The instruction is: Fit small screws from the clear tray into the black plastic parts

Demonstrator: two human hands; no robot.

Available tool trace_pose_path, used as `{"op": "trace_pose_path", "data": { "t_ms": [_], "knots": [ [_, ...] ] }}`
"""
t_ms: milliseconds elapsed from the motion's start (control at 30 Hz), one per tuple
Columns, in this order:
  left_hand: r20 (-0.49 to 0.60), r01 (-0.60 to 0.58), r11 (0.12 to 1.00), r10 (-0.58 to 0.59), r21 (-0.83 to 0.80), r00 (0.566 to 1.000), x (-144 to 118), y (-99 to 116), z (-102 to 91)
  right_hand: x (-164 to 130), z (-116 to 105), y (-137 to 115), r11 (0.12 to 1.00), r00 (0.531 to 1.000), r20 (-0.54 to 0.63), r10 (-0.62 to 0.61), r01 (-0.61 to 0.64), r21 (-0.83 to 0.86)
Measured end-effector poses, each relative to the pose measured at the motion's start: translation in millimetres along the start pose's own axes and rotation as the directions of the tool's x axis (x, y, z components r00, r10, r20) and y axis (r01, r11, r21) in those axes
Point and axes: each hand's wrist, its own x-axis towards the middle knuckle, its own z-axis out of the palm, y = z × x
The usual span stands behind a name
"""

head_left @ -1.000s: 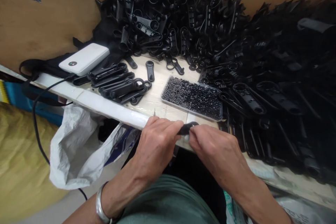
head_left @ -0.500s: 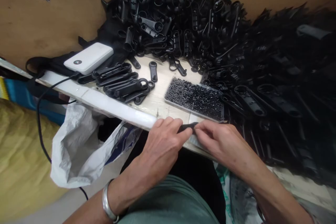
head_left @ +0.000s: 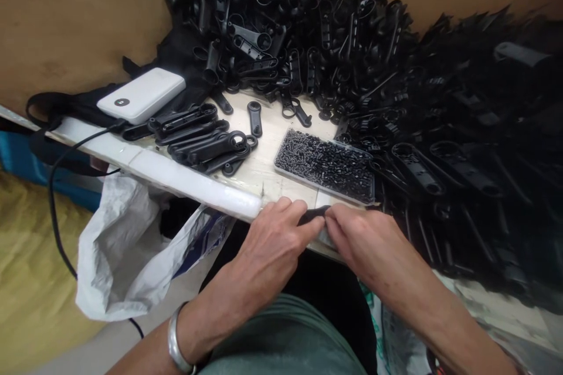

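At the table's front edge my left hand (head_left: 281, 234) is closed around a black plastic arm-shaped part (head_left: 314, 214). Its thumb and fingers hide most of the part. My right hand (head_left: 358, 231) pinches at the other end of the same part, fingertips pressed together; whether a small piece is between them I cannot tell. Just beyond my hands lies a shallow clear tray (head_left: 303, 179) full of tiny black and grey pieces. To its left several similar black arms (head_left: 206, 143) lie in a stack, with a single arm (head_left: 254, 119) apart from them.
A large heap of black plastic parts (head_left: 316, 41) covers the back and right of the table. A white power bank (head_left: 141, 95) with a black cable (head_left: 61, 187) sits at left. Below the white table edge (head_left: 176, 173) hangs an open white sack (head_left: 114, 252).
My right hand has turned over slightly, its knuckles rolling forward at the part's end. My left hand keeps its hold. The view has shifted a little.
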Motion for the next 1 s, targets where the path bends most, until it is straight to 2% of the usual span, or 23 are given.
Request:
{"op": "trace_pose_path", "data": {
  "t_ms": [200, 267, 333, 400, 500, 567, 600, 700, 767, 833, 933, 1000],
  "knots": [
    [0.037, -0.065, 0.998, 0.064, 0.028, 0.997, 1, -3, -1.8, 0, -9, -33, 0.936, 0.996, -0.058, -0.069, 0.044, -0.350],
    [0.061, -0.087, 0.995, 0.084, 0.049, 0.995, 1, -3, -3.7, 3, -11, -33, 0.933, 0.997, -0.042, -0.063, 0.044, -0.358],
    [0.092, -0.098, 0.989, 0.088, 0.111, 0.992, 1, -2, -7.5, 8, -12, -23, 0.966, 0.997, 0.003, -0.074, 0.073, -0.249],
    [0.115, -0.108, 0.978, 0.088, 0.179, 0.989, 3, 0, -12.5, 10, -11, -6, 0.996, 0.997, 0.036, -0.075, 0.077, -0.039],
    [0.134, -0.120, 0.967, 0.092, 0.223, 0.987, 5, 5, -19.1, 5, -6, 15, 0.947, 1.000, 0.000, 0.028, -0.027, 0.319],
    [0.134, -0.119, 0.968, 0.091, 0.222, 0.987, 6, 7, -21.4, -6, -2, 21, 0.825, 0.987, -0.024, 0.160, -0.120, 0.552],
    [0.131, -0.118, 0.969, 0.091, 0.219, 0.987, 7, 7, -21.8, -13, 0, 22, 0.730, 0.972, -0.009, 0.233, -0.169, 0.663],
    [0.126, -0.098, 0.972, 0.072, 0.212, 0.989, 6, 6, -19.9, -35, 10, 18, 0.323, 0.917, 0.148, 0.369, -0.276, 0.905],
    [0.106, -0.061, 0.979, 0.041, 0.194, 0.994, 4, 5, -16.0, -44, 17, 11, 0.066, 0.896, 0.249, 0.368, -0.292, 0.954],
    [0.042, -0.029, 0.988, 0.023, 0.149, 0.999, 1, 5, -10.7, -47, 24, 4, -0.136, 0.882, 0.282, 0.378, -0.248, 0.959],
    [-0.074, -0.029, 0.997, 0.034, 0.070, 0.997, -4, 8, -3.2, -43, 30, -4, -0.399, 0.885, 0.278, 0.374, -0.117, 0.909],
    [-0.087, -0.034, 0.998, 0.038, 0.052, 0.996, -6, 11, -0.8, -38, 31, -7, -0.516, 0.903, 0.258, 0.344, -0.048, 0.855]
  ]
}}
